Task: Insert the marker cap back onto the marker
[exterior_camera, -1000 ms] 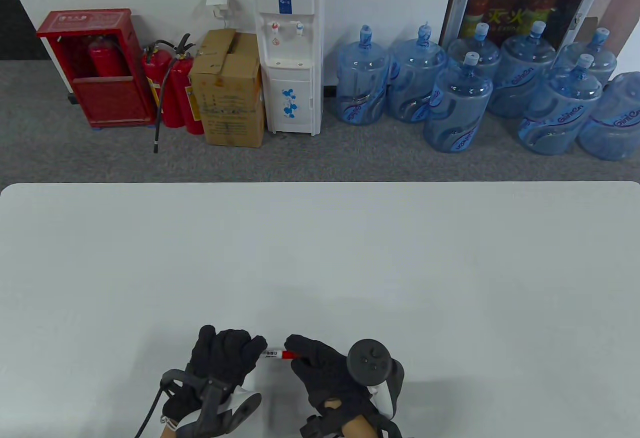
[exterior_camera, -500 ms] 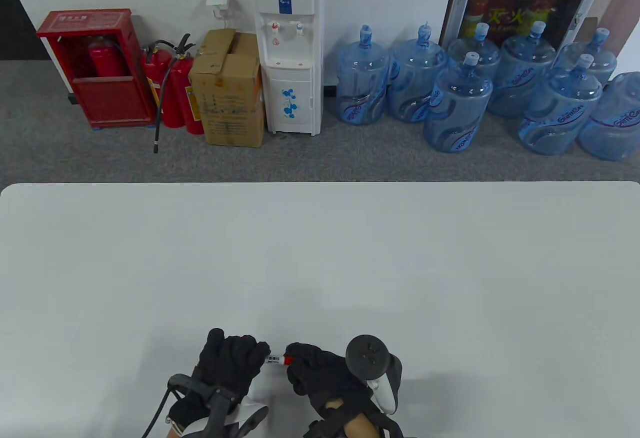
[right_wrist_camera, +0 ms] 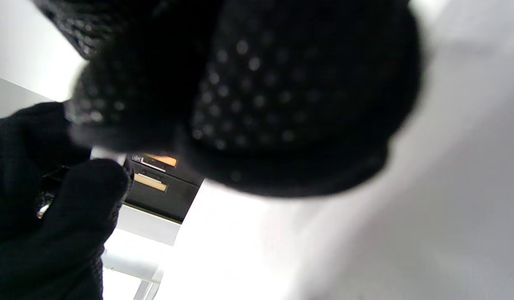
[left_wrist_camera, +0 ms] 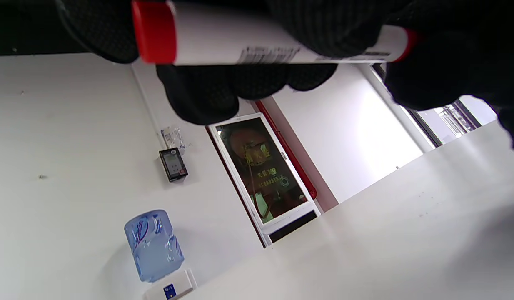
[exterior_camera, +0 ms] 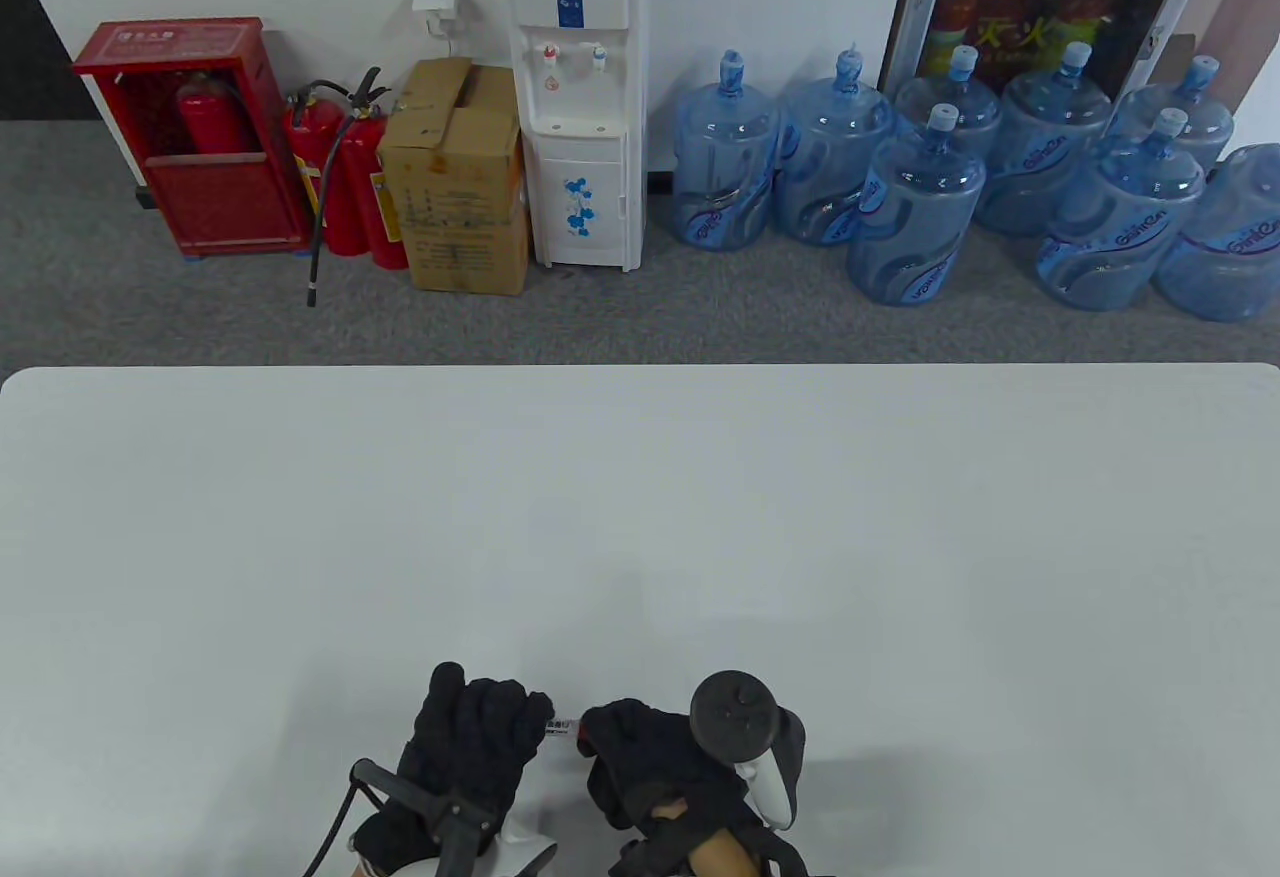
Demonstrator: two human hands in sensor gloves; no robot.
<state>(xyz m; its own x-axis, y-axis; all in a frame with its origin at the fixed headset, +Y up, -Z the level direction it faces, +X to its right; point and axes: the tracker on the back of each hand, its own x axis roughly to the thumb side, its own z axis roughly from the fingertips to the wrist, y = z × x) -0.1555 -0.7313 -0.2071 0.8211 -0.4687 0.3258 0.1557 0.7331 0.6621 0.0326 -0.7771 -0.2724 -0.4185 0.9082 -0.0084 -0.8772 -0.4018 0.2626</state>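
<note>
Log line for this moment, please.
left hand: grips marker | right hand: at marker's cap end | cap: hidden

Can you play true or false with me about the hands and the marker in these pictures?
1. Both hands are wearing black gloves. True: the left hand and the right hand are both in black gloves.
2. The marker is lying alone on the table. False: the marker is held between the two hands, above the table.
3. The marker's barrel is white with red at the ends. True.
4. The marker is green. False: it is white and red.
5. The left hand grips the marker's barrel. True: its fingers wrap around it.
</note>
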